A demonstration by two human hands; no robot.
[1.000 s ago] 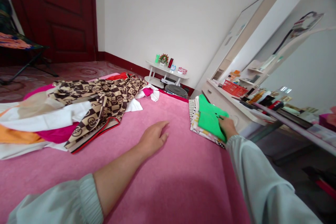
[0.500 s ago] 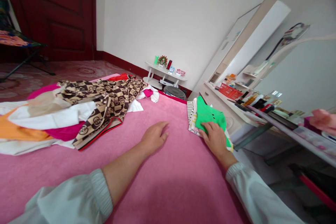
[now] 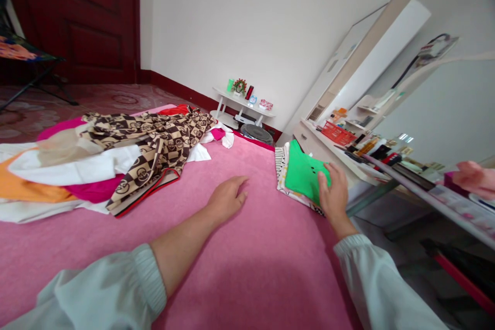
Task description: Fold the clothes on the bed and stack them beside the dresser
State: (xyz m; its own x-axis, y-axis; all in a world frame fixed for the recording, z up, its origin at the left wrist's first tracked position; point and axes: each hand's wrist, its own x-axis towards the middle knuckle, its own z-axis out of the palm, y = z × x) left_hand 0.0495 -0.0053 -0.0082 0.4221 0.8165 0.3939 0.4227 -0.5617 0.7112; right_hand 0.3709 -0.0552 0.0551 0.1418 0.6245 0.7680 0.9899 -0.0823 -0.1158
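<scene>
A folded green garment [image 3: 303, 172] with small black dots lies on top of a stack of folded white patterned clothes [image 3: 281, 170] at the bed's right edge. My right hand [image 3: 334, 191] rests against the green garment's right side, thumb and fingers apart. Over the middle of the pink bed cover [image 3: 247, 247] is my left hand [image 3: 227, 197], its fingers loosely stretched and holding nothing. To its left lies a brown and beige checkered garment [image 3: 154, 139] with a red and black edge, heaped with white, orange and magenta clothes [image 3: 93, 192].
A dressing table [image 3: 309, 129] with a mirror, a red basket [image 3: 338, 133] and bottles stands along the right side. Beyond the bed is a low white shelf [image 3: 243, 104] with a small plant. A folding chair [image 3: 31, 56] stands by the dark red door [image 3: 93, 20].
My right hand has slid from the top of the green garment to its right side. The garment now lies flatter, its near right corner tucked. My left hand has hardly moved.
</scene>
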